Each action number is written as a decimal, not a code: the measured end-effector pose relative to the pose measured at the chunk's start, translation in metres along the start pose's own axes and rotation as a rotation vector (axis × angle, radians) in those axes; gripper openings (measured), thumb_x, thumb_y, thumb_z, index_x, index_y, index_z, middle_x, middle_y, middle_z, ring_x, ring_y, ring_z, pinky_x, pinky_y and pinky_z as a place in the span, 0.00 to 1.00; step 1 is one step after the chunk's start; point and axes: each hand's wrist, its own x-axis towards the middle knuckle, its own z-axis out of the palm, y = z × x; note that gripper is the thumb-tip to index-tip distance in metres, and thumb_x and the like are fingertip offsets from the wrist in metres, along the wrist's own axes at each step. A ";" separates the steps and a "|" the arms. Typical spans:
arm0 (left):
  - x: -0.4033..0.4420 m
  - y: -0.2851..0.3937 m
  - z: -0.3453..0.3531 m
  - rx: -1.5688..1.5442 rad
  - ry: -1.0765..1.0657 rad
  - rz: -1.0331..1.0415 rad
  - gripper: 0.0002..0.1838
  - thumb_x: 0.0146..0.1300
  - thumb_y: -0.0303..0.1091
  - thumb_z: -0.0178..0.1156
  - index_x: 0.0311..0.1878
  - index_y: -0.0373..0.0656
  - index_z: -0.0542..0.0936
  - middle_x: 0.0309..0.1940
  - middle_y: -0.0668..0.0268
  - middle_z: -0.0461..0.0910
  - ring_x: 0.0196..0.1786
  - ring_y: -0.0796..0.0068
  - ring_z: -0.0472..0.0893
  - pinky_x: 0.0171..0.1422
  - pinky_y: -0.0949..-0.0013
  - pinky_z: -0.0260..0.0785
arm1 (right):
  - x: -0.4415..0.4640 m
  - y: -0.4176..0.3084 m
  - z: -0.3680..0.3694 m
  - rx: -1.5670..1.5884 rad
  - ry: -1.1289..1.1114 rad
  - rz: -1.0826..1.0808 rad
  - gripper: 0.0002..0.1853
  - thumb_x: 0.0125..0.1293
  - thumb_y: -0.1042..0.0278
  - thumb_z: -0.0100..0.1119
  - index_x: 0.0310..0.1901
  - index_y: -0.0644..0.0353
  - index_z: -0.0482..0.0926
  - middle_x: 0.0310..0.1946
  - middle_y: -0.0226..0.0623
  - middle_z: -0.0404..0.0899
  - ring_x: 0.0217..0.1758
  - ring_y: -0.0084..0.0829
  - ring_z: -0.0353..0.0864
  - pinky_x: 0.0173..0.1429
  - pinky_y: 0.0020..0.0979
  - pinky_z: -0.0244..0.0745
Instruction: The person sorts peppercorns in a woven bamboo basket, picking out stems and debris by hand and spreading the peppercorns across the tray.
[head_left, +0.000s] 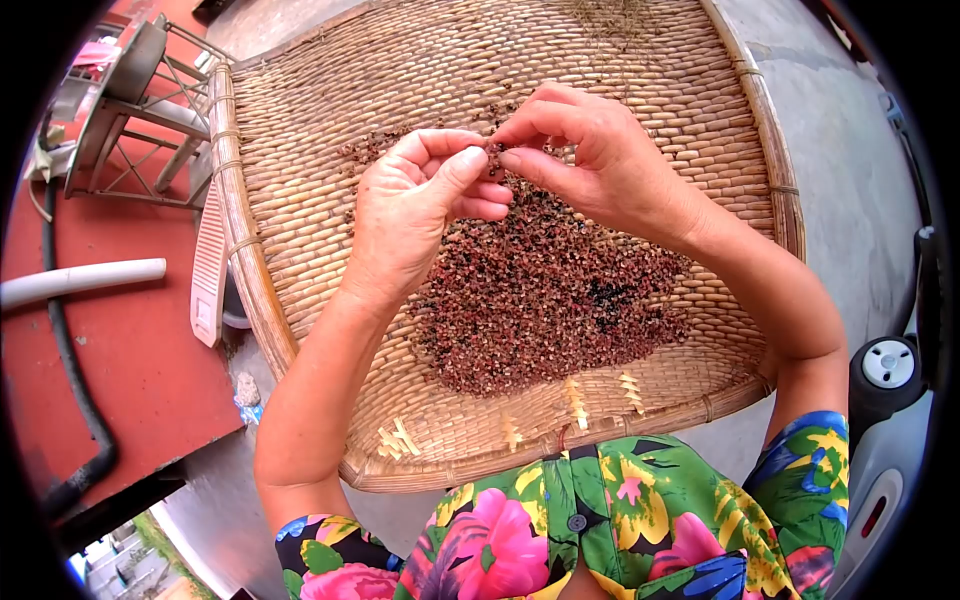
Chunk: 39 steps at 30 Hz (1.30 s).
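Both hands meet above a large woven tray [300, 190] with a wooden rim. My left hand [425, 190] is closed, thumb and fingers pinching a small dark reddish cluster [493, 165]. From the right, my right hand [580, 150] pinches at the same cluster, its thumb and forefinger touching or nearly touching my left fingertips. Beneath the hands lies a broad heap of small reddish-brown and black bits [540, 290], probably dried seeds or husks. A few darker clusters [370, 148] are scattered behind my left hand.
Thin dry stems [620, 15] lie at the tray's far edge. A metal stand [130, 120], a pink ridged board [208, 270], a white pipe [90, 280] and a black hose [75, 370] are at the left. A wheeled object [888, 365] stands at the right.
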 end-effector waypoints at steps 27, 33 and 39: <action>0.001 0.017 -0.010 0.086 0.003 -0.064 0.08 0.62 0.29 0.50 0.41 0.36 0.73 0.29 0.63 0.76 0.28 0.76 0.77 0.32 0.75 0.74 | 0.008 0.002 -0.017 0.413 -0.136 0.325 0.12 0.61 0.60 0.55 0.29 0.60 0.75 0.19 0.23 0.71 0.24 0.13 0.69 0.28 0.17 0.65; 0.001 0.012 -0.011 -0.007 -0.063 -0.099 0.09 0.63 0.30 0.49 0.42 0.36 0.73 0.29 0.62 0.77 0.29 0.75 0.78 0.33 0.74 0.74 | 0.007 0.000 -0.014 0.526 -0.128 0.328 0.11 0.60 0.60 0.56 0.30 0.61 0.76 0.20 0.24 0.73 0.26 0.14 0.70 0.30 0.18 0.68; -0.001 0.009 -0.007 0.009 -0.058 -0.106 0.10 0.63 0.32 0.50 0.41 0.36 0.73 0.30 0.61 0.78 0.29 0.75 0.79 0.32 0.76 0.74 | 0.005 -0.003 -0.007 0.518 -0.153 0.238 0.09 0.58 0.66 0.59 0.31 0.64 0.79 0.24 0.27 0.77 0.29 0.14 0.73 0.32 0.17 0.69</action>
